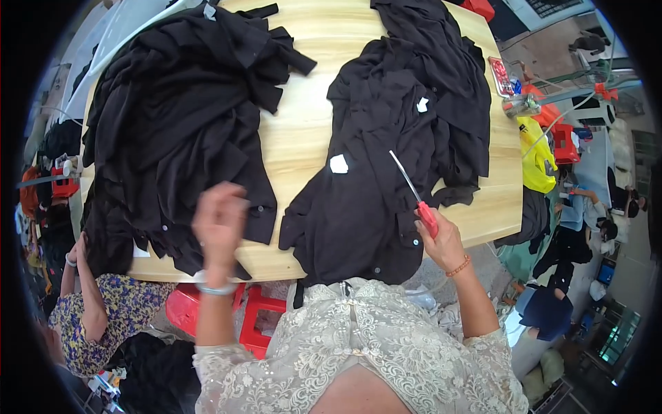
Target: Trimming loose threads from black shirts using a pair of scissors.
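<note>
Our right hand (443,241) holds a red-handled tool (427,219); our left hand's (219,214) grip we cannot tell. Beside our right, the black buttoned garment (352,214) looks soft, best pinched by its edge.

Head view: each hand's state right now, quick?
Left hand: blurred, over heaped black cloth garments; open or closed cannot be told.
Right hand: closed, holding a red-handled tool with slim metal shaft.

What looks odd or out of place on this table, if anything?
Nothing looks plainly spilled or damaged. Two white patches stand out against the black clothes on the right side, perhaps tags or scraps; I can't tell which. The clothes also lie loosely bunched rather than folded.
</note>
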`<state>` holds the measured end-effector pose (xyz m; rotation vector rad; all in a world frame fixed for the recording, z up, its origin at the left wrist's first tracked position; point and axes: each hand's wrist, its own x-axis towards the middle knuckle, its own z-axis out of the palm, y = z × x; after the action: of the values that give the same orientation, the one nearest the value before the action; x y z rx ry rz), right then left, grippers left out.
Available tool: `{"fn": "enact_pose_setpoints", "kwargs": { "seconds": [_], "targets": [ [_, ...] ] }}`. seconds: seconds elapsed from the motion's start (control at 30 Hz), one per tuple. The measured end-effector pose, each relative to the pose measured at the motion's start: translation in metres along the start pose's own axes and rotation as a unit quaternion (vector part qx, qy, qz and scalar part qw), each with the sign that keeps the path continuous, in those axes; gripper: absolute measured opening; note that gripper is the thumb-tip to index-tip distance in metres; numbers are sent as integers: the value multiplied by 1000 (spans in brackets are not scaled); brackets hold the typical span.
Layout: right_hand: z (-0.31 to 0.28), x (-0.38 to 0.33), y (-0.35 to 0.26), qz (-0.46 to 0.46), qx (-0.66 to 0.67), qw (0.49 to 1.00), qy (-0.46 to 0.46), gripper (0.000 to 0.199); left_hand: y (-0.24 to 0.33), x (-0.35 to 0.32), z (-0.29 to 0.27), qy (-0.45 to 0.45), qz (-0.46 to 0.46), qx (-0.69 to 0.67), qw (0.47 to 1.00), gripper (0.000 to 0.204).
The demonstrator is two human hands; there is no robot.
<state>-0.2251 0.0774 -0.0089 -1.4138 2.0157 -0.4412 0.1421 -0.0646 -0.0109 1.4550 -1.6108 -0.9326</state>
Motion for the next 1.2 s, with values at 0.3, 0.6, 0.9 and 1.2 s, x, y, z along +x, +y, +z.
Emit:
{"fn": "enact_pose_setpoints", "kwargs": {
  "seconds": [0.3, 0.6, 0.9, 1.2],
  "targets": [
    [-3, -29, 38, -33, -26, 999, 22, 24, 1, -129, 145, -225, 113, 110, 961, 28],
    [-8, -51, 71, -21, 6, 1000, 1, 25, -70, -68, 53, 119, -41, 205, 971, 12],
    [-4, -38, 60, -58, -11, 996, -65, 23, -66, -174, 110, -21, -298, -164, 940, 39],
    [-20, 8, 41, -108, 72, 991, -18, 23, 89, -125, 133, -133, 51, -120, 983, 14]
  ]
}}
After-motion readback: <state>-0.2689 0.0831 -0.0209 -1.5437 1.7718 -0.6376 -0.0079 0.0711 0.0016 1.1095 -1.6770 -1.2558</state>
